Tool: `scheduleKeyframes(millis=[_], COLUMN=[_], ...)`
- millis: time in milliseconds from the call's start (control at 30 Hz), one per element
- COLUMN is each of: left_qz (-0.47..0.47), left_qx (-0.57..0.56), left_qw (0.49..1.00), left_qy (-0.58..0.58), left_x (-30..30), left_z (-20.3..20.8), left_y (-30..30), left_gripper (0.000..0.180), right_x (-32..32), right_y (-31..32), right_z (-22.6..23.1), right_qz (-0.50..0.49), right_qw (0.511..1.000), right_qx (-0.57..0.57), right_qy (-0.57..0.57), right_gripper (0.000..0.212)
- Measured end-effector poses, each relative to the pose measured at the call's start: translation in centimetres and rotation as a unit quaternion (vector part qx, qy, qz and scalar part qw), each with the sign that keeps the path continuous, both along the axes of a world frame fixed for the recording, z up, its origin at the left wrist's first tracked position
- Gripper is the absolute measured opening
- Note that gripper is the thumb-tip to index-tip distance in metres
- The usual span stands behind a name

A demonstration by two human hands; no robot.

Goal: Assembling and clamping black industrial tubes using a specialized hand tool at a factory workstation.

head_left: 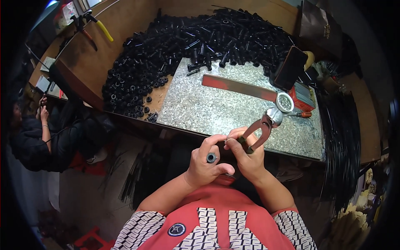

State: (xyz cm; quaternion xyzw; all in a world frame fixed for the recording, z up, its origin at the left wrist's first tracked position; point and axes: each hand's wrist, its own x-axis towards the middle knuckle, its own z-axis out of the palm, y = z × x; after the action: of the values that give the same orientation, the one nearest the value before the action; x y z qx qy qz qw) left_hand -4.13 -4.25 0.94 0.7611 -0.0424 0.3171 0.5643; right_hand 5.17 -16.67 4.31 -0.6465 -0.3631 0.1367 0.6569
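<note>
My left hand point(204, 163) is curled around a black tubular fitting point(211, 157), its round open end facing up. The index finger of that hand reaches across to the fingertips of my right hand point(249, 161). Something tiny seems pinched where the fingertips meet, too small to make out. My right hand also holds a pair of pincers point(263, 126) by the handles, with their silver head pointing away from me over the worktop. Both hands are just off the near edge of the speckled stone slab point(187, 106).
Black tubular parts point(208, 37) are heaped behind the slab, with short black fittings point(133, 89) at left. On the slab lie a flat metal bar point(237, 86), a small round dish point(285, 102), a screwdriver point(305, 114) and a phone point(290, 66). Thin black rods point(341, 137) hang at right; a co-worker point(41, 137) sits left.
</note>
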Motion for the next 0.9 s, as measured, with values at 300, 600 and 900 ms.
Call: scheduleKeyframes(millis=[300, 600, 900], left_qz=[0.008, 0.009, 0.002], left_qx=[-0.034, -0.052, -0.067], left_qw=[0.999, 0.998, 0.998], left_qy=[0.004, -0.019, -0.012], left_x=[-0.2, -0.2, -0.3], left_z=[-0.5, -0.9, -1.5], left_y=[-0.1, 0.2, 0.5], left_gripper=[0.075, 0.085, 0.089], right_x=[0.3, -1.3, -1.7], right_y=[0.4, 0.4, 1.0], right_z=[0.4, -0.4, -0.6], right_qz=[-0.002, 0.109, 0.084], right_qw=[0.995, 0.994, 0.996], right_qx=[-0.062, 0.009, 0.016], right_qy=[-0.078, -0.013, -0.027], right_gripper=[0.011, 0.008, 0.009])
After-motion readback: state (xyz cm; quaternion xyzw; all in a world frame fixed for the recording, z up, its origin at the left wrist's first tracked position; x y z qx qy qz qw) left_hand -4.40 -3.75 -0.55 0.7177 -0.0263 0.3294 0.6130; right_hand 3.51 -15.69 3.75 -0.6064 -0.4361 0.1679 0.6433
